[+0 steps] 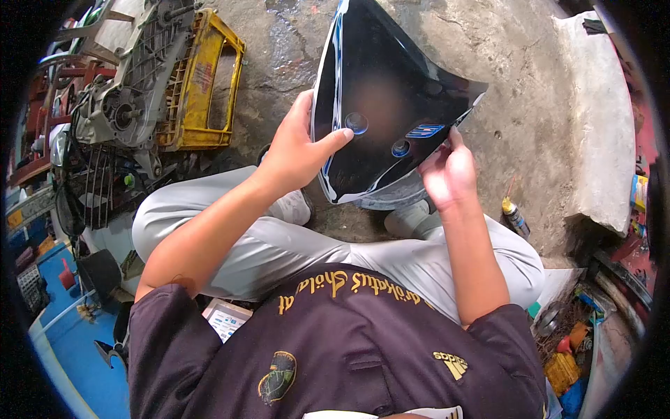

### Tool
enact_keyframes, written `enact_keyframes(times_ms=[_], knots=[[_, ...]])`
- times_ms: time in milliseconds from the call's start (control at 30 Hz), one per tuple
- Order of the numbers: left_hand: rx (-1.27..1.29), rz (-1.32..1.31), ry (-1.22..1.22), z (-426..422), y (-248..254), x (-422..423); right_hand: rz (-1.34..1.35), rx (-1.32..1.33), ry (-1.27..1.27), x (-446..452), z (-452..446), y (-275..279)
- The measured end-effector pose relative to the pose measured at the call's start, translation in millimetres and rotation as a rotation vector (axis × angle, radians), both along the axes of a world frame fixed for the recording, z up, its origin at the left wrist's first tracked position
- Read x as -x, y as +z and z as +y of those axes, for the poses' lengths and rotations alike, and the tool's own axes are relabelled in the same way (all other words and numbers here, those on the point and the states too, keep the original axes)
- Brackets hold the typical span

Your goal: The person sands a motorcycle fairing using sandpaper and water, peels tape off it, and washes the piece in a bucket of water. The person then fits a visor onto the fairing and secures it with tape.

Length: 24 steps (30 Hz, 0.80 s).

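Note:
A glossy black motorcycle body panel (391, 77) with two round recesses and a small blue-edged slotted vent is held up in front of me, over my bent legs. My left hand (300, 150) grips its left edge, the thumb lying on the front face near one recess and the fingers hidden behind. At the lower right edge, my right hand (450, 171) holds the panel, its fingers partly behind it. Below the panel, part of a greyish round basin-like thing (394, 193) shows, mostly covered.
A yellow plastic crate (227, 84) stands at left beside a grey metal engine casing (129, 105). On the concrete floor (527, 105) at right is a small bottle (515, 216) with a yellow top. A raised concrete ledge (593, 126) runs along the right, with clutter below it.

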State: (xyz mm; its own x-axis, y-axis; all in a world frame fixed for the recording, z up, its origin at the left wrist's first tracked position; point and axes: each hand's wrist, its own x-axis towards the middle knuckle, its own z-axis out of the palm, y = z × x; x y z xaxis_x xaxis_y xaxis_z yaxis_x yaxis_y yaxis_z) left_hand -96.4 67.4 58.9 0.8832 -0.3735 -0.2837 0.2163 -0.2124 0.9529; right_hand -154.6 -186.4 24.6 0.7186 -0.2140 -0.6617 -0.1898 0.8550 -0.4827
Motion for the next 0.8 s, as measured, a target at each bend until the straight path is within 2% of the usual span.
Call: enact_keyframes(times_ms=[133,533,800], knots=[[0.116,0.120,0.063,-2.3,7.2,-1.4,-0.038,-0.007,0.037,2.6,-3.7,-3.6],[0.209,0.237,0.128,-0.1,13.7,-6.0,-0.163,-0.023,0.001,-1.2,11.7,27.3],[0.135,0.241,0.211,-2.3,21.3,-6.2,-0.186,-0.106,0.076,4.0,14.6,24.2]])
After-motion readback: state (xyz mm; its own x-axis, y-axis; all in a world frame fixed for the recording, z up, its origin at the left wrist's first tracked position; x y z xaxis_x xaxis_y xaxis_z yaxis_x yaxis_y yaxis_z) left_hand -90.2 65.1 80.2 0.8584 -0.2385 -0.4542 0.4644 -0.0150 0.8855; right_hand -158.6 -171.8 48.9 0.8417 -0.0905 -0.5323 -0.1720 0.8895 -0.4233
